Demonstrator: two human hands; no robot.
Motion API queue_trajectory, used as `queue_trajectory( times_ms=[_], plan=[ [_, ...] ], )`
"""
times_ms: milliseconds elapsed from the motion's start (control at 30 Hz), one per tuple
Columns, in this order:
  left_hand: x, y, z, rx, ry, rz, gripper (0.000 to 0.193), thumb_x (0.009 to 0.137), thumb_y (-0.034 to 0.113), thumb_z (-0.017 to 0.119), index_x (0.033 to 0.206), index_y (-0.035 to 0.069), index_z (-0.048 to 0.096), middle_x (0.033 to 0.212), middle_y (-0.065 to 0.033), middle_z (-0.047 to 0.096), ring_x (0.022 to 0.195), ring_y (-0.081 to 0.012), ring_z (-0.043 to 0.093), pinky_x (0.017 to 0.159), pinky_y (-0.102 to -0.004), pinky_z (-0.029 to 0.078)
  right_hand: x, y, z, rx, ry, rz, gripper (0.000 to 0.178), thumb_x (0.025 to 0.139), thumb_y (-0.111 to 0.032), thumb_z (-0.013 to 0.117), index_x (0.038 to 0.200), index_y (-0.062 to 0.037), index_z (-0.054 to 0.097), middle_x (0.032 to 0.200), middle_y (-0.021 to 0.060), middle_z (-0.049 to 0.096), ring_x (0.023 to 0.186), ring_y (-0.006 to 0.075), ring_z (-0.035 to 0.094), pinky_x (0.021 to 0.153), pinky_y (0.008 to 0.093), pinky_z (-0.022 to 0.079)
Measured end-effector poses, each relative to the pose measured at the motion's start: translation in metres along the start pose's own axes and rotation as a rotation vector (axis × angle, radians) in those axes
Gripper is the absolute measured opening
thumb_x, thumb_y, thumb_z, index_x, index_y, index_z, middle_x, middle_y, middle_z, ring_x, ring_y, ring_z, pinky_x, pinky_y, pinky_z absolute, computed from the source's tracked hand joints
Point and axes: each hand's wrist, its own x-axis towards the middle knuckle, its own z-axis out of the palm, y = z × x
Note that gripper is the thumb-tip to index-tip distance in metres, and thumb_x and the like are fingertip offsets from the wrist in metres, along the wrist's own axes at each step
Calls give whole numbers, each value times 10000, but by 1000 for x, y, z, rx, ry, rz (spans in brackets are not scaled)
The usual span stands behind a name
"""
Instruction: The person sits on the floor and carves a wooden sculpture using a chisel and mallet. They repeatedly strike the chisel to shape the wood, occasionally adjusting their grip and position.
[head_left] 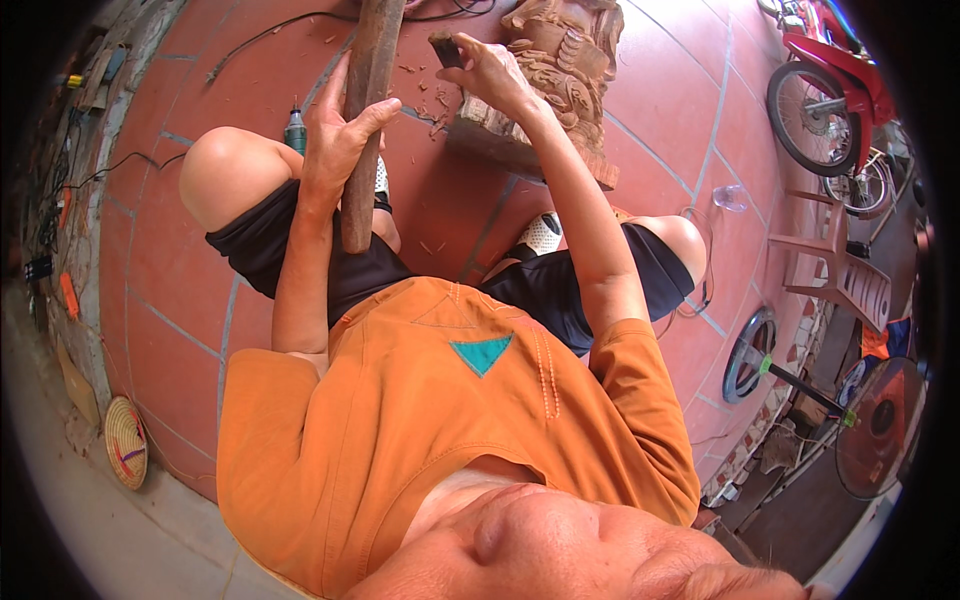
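My left hand is closed around a long brown piece of wood, its thumb lying across the front. The wood stands almost upright in the picture, and its lower end is above my lap. In my right hand a short dark piece is pinched between thumb and fingers; I cannot tell exactly what it is. Just right of that hand a carved wooden block with deep relief rests on the floor, partly covered by my right forearm. Curled wood shavings lie between the two hands.
A green bottle stands by my left knee. Black cable crosses the tiled floor at the top. At right are a red motorbike, a plastic chair and a standing fan. A woven hat sits at lower left.
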Motion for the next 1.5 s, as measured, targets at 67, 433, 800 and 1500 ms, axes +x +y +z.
queue_trajectory(
  times_ms=[67,433,800,1500],
  plan=[
    [0,1,1,-11,3,-11,840,877,185,811,1565,-9,372,846,-37,670,567,-77,598,499,-220,492,2,0,-1,4,-27,3,696,806,-379,852,1360,-26,623,920,200,738,842,348,743,774,426,580],
    [7,10,8,67,134,24,801,897,153,769,1570,-11,366,917,-54,692,625,-97,622,553,-246,501,5,-7,2,25,-52,-11,438,806,-287,830,1130,-54,648,943,207,740,946,428,705,815,497,556],
    [6,3,8,1,86,-37,769,915,158,762,1572,27,385,879,-34,672,627,-82,612,547,-228,502,4,-6,6,24,-60,4,578,813,-358,840,1271,-58,654,942,194,731,900,402,716,791,470,563],
    [-2,-9,-4,-66,-35,-177,789,922,151,779,1590,65,367,876,-31,635,608,-71,588,511,-222,514,-14,26,-8,364,73,108,512,846,-362,814,1231,-77,634,842,153,696,782,279,707,755,413,557]
  ],
)
